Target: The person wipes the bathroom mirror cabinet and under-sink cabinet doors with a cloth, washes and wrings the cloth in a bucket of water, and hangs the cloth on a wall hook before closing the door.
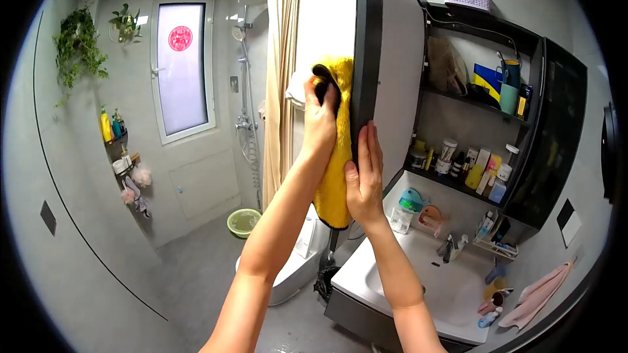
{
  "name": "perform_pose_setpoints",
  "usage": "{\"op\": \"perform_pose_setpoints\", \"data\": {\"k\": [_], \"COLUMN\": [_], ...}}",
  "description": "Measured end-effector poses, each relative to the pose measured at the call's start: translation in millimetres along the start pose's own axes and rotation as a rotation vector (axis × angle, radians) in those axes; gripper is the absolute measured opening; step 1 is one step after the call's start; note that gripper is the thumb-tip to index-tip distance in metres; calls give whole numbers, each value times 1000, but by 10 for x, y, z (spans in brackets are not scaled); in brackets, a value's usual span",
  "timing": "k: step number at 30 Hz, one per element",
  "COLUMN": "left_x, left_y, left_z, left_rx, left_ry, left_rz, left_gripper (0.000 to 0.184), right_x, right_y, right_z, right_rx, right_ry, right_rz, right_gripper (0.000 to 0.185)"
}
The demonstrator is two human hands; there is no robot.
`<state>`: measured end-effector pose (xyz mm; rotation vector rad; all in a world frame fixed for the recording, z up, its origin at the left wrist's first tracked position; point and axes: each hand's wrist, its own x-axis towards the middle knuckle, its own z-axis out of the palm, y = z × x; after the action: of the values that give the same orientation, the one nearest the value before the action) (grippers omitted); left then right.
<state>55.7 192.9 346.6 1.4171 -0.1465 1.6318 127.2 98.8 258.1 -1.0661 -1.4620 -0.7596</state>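
In the head view, a fluffy yellow cloth (335, 186) with a dark edging hangs along the front of an opened cabinet door (368, 59). My left hand (320, 111) grips the cloth's upper part, its fingers wrapped in the folds. My right hand (366, 173) lies against the door's dark edge, fingers stretched upward and thumb apart, beside the cloth. The door's front surface is mostly hidden from this angle.
Right of the door, cabinet shelves (461, 101) hold bottles and jars above a white sink (451, 287). Behind my arms are a toilet (288, 287), a beige shower curtain (280, 91) and a green basin (244, 222) on the floor.
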Motion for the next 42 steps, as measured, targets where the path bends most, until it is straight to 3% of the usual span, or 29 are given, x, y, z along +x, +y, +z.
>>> {"op": "perform_pose_setpoints", "data": {"k": [1,6,7,12,16,20,23,25,26,27,29,35,39,41,42], "left_x": [-26,-689,-821,-1376,-802,84,639,688,578,584,281,-769,-769,-441,-283], "left_y": [-120,-409,-662,-1342,-541,311,492,536,496,216,-179,-1066,-846,-386,39], "left_z": [-37,-80,-133,-358,-171,101,156,197,251,215,168,56,180,292,352], "left_rx": [142,-45,-55,-54,-122,-144,-240,-177,5,40,66,46,51,-4,-151], "left_ry": [5,-243,-288,-239,-98,47,-60,-136,-54,-58,-65,-63,58,149,94], "left_rz": [76,-113,-289,-427,-550,-454,-266,-223,-157,-248,-305,-529,-626,-582,-456], "left_gripper": [41,43,43,44,45,57,56,65,75,79,76,64,57,53,54], "right_x": [-14,-48,-76,-82,-77,-40,-23,-35,-40,-42,-76,-150,-160,-160,-163], "right_y": [-14,25,31,79,81,44,44,52,47,48,49,69,64,58,67], "right_z": [-1,-156,-188,-200,-139,-55,5,32,34,35,19,-183,-275,-265,-246], "right_rx": [-11,35,28,-113,-160,-225,-252,-231,-219,-219,-102,-133,-165,-149,-167], "right_ry": [0,-25,-25,-42,-47,-70,-91,-89,-83,-84,16,53,30,10,3], "right_rz": [-3,2,8,-14,-27,-36,-43,-31,-24,-25,-31,-13,-1,7,0], "right_gripper": [58,59,59,57,58,58,58,58,57,57,59,57,58,57,57]}}
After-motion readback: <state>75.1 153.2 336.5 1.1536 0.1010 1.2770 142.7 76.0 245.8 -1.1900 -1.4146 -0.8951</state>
